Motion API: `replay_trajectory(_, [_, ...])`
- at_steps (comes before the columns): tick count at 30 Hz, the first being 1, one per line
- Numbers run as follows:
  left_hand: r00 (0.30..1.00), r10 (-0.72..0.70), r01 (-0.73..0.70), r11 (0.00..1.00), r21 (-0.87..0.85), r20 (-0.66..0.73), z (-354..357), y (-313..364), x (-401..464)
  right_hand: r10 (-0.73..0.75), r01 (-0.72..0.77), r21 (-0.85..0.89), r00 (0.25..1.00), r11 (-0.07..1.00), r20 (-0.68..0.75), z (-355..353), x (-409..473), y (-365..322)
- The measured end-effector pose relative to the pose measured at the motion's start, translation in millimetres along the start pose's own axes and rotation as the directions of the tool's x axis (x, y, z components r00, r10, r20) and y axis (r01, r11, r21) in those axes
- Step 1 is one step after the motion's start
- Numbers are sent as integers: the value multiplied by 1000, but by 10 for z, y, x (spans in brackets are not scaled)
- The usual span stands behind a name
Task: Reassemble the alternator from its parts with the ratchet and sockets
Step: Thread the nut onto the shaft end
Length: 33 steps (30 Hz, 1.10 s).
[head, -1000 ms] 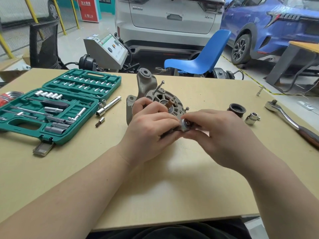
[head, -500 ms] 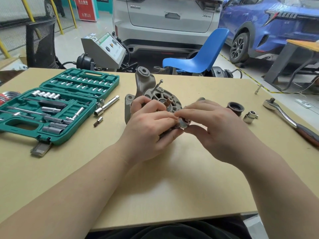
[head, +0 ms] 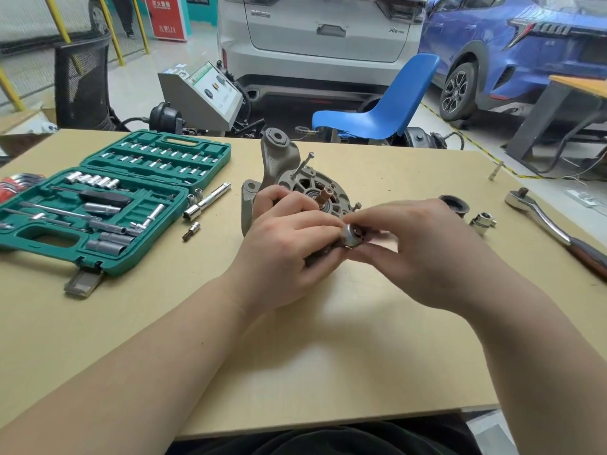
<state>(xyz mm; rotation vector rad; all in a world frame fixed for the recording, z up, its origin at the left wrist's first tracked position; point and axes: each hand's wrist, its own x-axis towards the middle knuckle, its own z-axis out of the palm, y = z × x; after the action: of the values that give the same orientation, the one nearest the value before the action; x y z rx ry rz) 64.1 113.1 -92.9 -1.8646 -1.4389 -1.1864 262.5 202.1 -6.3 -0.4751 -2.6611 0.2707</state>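
A chrome socket is pinched by the fingertips of the right hand over a fastener at the near rim of the alternator housing, which the left hand grips and steadies on the bench. The fastener is best started by finger-turning with the socket held square, so the thread catches without crossing. The ratchet lies well apart, outboard of the right hand, past a loose socket, for final tightening; the socket case lies outboard of the left hand.
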Motion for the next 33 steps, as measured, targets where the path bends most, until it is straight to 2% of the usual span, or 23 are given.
replay_trajectory(3, [999, -36, 35, 999, -23, -36, 10, 13, -10, 72, -72, -2, 997, 997, -9, -2, -30, 23])
replay_trajectory(8, [1000, -3, 3, 1000, 8, 11, 0, -2, 6, -17, 17, -16, 1000, 1000, -1, 19, -36, -15])
replay_trajectory(13, [1000, -25, 25, 1000, -12, -12, 3, 16, -3, 36, -38, -71, 999, 997, -28, 47, -31, -16])
replay_trajectory(16, [998, -39, 37, 998, -44, -41, 7, 5, 3, 15, -17, -54, 999, 998, -41, 77, -66, -33])
replay_trajectory(20, [1000, -13, 14, 999, -33, 14, -4, -26, 4, -24, 24, 8, 1000, 1000, -3, 56, -20, -33])
replay_trajectory(25, [1000, -26, 26, 999, -30, 8, 2, -25, -3, 56, -59, -58, 997, 997, -45, 86, -58, -9])
replay_trajectory(30, [1000, -24, 25, 999, -31, 19, 6, -32, -1, -24, 25, 37, 999, 999, -27, 70, -52, -20])
replay_trajectory(33, [999, -9, 10, 1000, -14, 32, 0, -37, -8, -40, 39, -6, 999, 999, -33, 45, -15, -10])
